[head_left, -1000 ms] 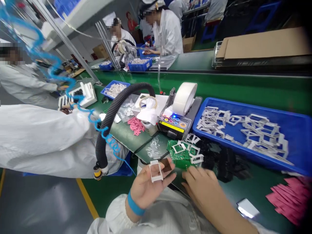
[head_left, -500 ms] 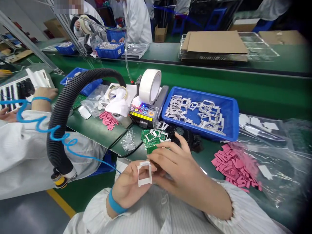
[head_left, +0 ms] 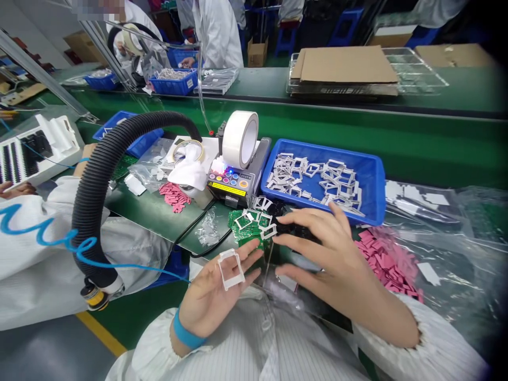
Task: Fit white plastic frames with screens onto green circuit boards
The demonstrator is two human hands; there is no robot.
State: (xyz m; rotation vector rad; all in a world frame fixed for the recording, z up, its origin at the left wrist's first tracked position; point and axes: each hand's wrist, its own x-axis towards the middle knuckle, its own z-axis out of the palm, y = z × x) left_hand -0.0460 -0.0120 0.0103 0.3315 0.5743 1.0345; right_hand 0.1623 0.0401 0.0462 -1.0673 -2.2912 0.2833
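Observation:
My left hand lies palm up at the bench's near edge with a white plastic frame resting on its fingers, thumb beside it. My right hand hovers fingers spread over dark parts on the green bench, a thin clear film hanging near its fingertips. Green circuit boards with several white frames on them lie just beyond my left hand.
A blue tray of white frames sits ahead right. A tape dispenser stands left of it. Pink strips lie right, another pink pile left. A black hose arcs over a neighbour's white sleeve. Other people work across the conveyor.
My right hand moved away from the left hand to the right, over the dark parts, and spread its fingers. The left hand opened flatter with the frame on it.

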